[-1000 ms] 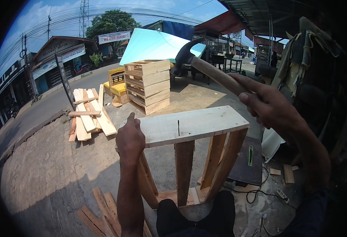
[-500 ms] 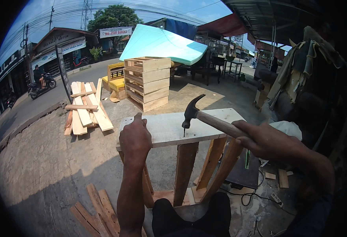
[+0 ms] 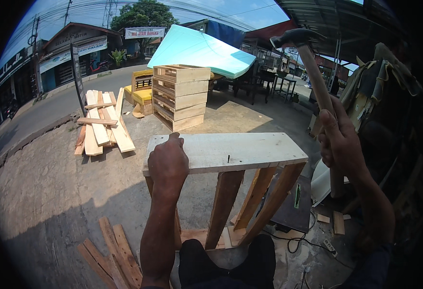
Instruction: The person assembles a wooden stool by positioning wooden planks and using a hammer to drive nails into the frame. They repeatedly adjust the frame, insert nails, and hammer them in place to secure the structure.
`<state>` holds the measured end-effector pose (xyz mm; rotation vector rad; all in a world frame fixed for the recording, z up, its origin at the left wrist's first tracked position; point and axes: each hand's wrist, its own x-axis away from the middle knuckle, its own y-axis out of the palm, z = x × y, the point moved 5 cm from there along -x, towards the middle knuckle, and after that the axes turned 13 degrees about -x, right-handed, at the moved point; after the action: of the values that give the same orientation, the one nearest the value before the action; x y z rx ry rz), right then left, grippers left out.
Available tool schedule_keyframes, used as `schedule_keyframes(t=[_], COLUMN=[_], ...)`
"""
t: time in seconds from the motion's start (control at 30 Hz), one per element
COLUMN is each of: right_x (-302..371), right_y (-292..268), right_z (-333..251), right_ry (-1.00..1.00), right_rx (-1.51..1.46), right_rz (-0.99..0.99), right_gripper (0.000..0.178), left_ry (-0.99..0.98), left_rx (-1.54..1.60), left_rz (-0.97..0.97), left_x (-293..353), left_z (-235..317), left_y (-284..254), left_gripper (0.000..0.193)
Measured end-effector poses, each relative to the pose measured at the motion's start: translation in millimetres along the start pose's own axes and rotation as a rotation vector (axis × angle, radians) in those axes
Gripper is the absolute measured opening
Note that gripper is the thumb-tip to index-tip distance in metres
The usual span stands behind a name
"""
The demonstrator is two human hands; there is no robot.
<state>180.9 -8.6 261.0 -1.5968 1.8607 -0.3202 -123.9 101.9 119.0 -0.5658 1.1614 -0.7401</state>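
Gripping a hammer (image 3: 317, 77) aloft, a slatted wooden crate (image 3: 224, 204) below

In the head view, the hammer's handle is being grasped by the right hand (image 3: 339, 137) at the right of the frame. The crate is being stood at lower centre, before two dark-clad knees (image 3: 193, 260). At centre, a nail (image 3: 228, 159) is being held upright by the white top board (image 3: 264, 144). On that board's left end, the left hand (image 3: 168, 159) is being rested, clenched; whether anything is being gripped inside cannot be told. Pale planks (image 3: 99, 135) are being sunlit at left.
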Motion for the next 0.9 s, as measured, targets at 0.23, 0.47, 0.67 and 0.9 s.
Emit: schedule_keyframes(t=[0.23, 0.47, 0.67, 0.9], right_x=[9.4, 17.4, 50.5, 79.4], right_y=[14.7, 25.4, 30.6, 57.6], right_z=[10.4, 31.9, 70.0, 121.0], right_ry=[-0.190, -0.311, -0.379, -0.394], right_rx=[0.341, 0.297, 0.156, 0.361], right_rz=[-0.327, -0.203, -0.146, -0.309], right_gripper=[0.046, 0.042, 0.042, 0.044], left_ry=[0.012, 0.011, -0.003, 0.058], left_rx=[-0.010, 0.018, 0.010, -0.001], left_rz=[0.009, 0.033, 0.015, 0.024], left_x=[-1.3, -2.9, -1.8, 0.4], left_z=[1.4, 0.2, 1.1, 1.6], left_y=[-2.2, -2.3, -2.9, -3.9], left_gripper=[0.028, 0.029, 0.029, 0.033])
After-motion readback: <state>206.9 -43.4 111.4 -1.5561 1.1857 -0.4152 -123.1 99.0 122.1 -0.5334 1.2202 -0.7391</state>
